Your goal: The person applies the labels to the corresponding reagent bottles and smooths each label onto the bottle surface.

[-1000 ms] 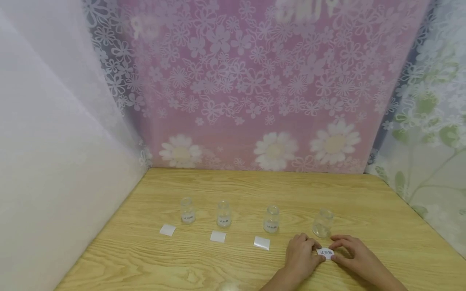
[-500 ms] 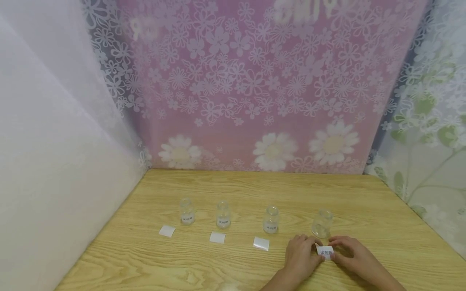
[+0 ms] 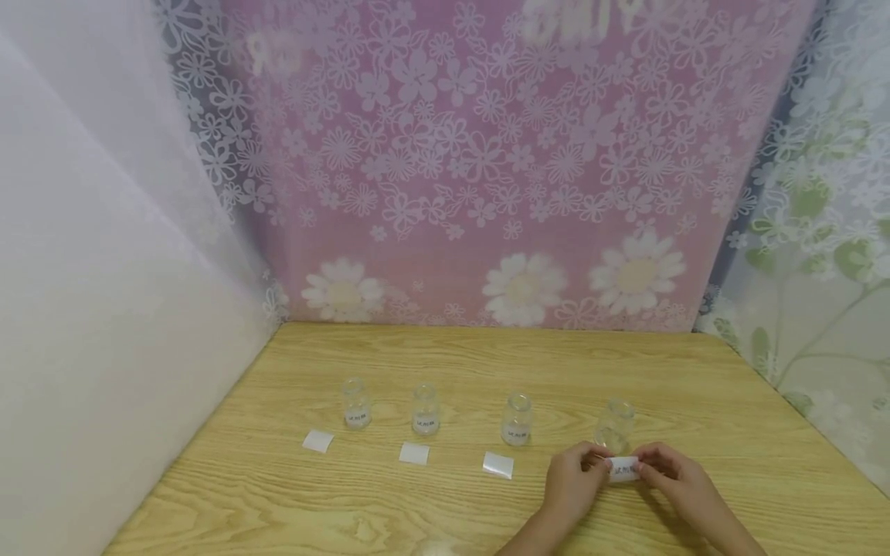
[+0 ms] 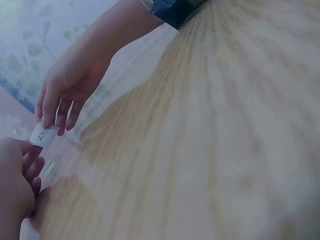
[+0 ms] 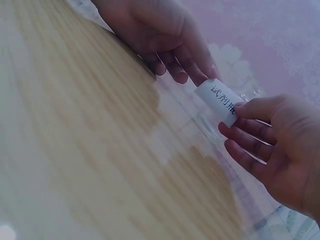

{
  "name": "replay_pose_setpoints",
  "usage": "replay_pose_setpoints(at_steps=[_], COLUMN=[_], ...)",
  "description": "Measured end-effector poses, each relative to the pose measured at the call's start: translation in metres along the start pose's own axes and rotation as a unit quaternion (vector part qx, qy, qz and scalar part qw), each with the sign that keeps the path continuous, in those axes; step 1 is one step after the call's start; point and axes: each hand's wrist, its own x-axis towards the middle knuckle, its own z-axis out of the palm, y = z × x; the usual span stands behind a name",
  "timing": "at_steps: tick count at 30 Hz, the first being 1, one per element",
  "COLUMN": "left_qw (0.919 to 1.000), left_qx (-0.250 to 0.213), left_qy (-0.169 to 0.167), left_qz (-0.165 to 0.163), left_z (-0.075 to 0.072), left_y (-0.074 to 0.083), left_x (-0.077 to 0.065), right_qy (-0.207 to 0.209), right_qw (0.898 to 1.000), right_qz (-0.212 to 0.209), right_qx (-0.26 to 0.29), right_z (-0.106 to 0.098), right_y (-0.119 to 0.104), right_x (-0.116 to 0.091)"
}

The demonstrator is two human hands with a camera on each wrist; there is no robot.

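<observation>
A white paper label (image 3: pixel 623 469) with black handwritten-looking characters is stretched between both hands, bent in a slight curve. My left hand (image 3: pixel 572 485) pinches its left end between thumb and finger, and my right hand (image 3: pixel 680 486) pinches the right end. In the right wrist view the characters on the label (image 5: pixel 218 102) face the camera, with the thumbs over its ends. Just behind the hands stands a clear glass bottle (image 3: pixel 619 417), its lower part partly hidden by the fingers; I see no label on it.
Three more glass bottles, the left one (image 3: pixel 357 403), the middle one (image 3: pixel 426 409) and the right one (image 3: pixel 517 419), carry labels low on their sides. Before them on the wooden table (image 3: pixel 334 502) lie blank white pieces (image 3: pixel 318 441), (image 3: pixel 414 453), (image 3: pixel 498 466). A flowered curtain (image 3: pixel 452 170) closes off the back.
Both hands have raised the label off its spot near the table and moved it forward, closer to the unlabelled bottle. The other bottles and white pieces stay where they were.
</observation>
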Motion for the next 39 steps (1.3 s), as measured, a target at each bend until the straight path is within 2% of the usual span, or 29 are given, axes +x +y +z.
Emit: replay_pose_setpoints(at_steps=[3, 11, 18, 26, 34, 39], left_qw=[0.9999, 0.9994, 0.9995, 0.9981, 0.9966, 0.9963], left_qx=[-0.015, -0.028, -0.027, -0.052, -0.075, -0.08], left_qy=[0.007, 0.007, -0.008, -0.033, -0.032, -0.029], left_qz=[-0.003, -0.017, -0.016, -0.005, -0.015, -0.014], left_z=[-0.0003, -0.0005, -0.0005, -0.0009, -0.0002, 0.0005], left_y=[0.0011, 0.0046, 0.0043, 0.0042, 0.0082, 0.006], left_x=[0.0006, -0.0002, -0.0006, -0.0022, -0.0025, -0.0011], right_qy=[0.015, 0.018, 0.017, 0.024, 0.039, 0.029], right_qw=[1.0, 1.0, 1.0, 1.0, 0.999, 0.999], right_qz=[0.007, -0.003, 0.002, 0.003, -0.027, -0.022], right_qx=[-0.001, -0.008, -0.01, -0.016, -0.009, -0.014], right_z=[0.0001, -0.0005, -0.0003, 0.0002, 0.001, 0.0015], right_y=[-0.0021, -0.0018, -0.0007, 0.0009, 0.0026, 0.0004], right_x=[0.0002, 0.0004, 0.0016, 0.0016, 0.0001, -0.0002])
